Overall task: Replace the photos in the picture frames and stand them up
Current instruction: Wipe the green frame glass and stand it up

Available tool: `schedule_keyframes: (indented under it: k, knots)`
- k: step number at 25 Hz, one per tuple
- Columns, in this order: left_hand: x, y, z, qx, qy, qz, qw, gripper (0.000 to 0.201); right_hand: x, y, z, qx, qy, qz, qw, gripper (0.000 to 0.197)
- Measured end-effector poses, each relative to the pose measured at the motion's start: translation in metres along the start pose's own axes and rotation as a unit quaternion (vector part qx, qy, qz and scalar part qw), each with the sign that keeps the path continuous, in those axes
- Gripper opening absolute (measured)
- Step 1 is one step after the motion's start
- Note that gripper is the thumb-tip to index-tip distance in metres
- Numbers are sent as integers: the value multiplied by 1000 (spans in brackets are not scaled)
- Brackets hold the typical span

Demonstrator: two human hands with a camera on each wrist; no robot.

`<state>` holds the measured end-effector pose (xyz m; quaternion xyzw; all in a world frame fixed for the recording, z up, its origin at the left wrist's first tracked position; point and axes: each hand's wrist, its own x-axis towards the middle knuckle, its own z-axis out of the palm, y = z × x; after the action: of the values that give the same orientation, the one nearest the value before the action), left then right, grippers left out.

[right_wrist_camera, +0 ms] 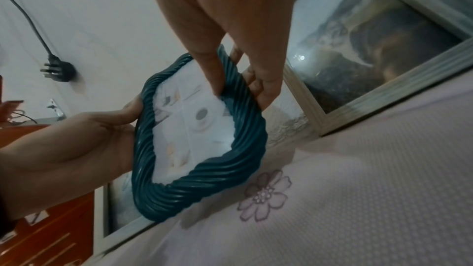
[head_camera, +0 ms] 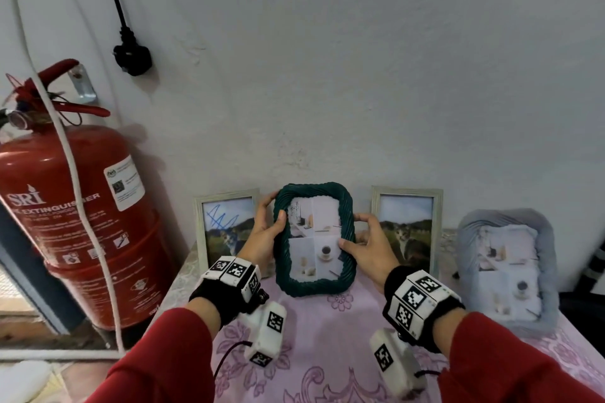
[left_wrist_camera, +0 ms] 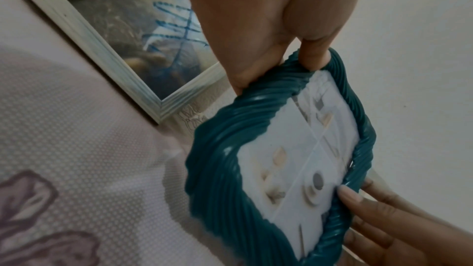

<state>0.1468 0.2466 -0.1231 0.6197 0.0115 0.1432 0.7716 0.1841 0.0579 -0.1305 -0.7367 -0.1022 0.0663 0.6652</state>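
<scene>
Thumbs on the glass, my left hand [head_camera: 262, 234] and right hand [head_camera: 370, 247] pinch the teal rope-twist picture frame [head_camera: 315, 285] by its sides, near the table's back edge.

Frames flank L [head_camera: 226, 226] & R [head_camera: 407, 226], wall [head_camera: 360, 75] behind

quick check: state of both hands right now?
Left hand: grips the left edge of the green frame, thumb on the front.
Right hand: grips the frame's right edge, thumb on the front.
</scene>
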Motion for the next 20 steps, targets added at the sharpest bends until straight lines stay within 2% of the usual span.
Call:
schedule_keyframes:
  k: [5,20]
  knots:
    - [-1,-12,-3,-24,-5,0,1000,39,-4,5,1,-16,-12,11,1000,43]
    - [-31,1,-6,57,-24,-40,997,46,-27,9,0,-73,9,-8,997,42]
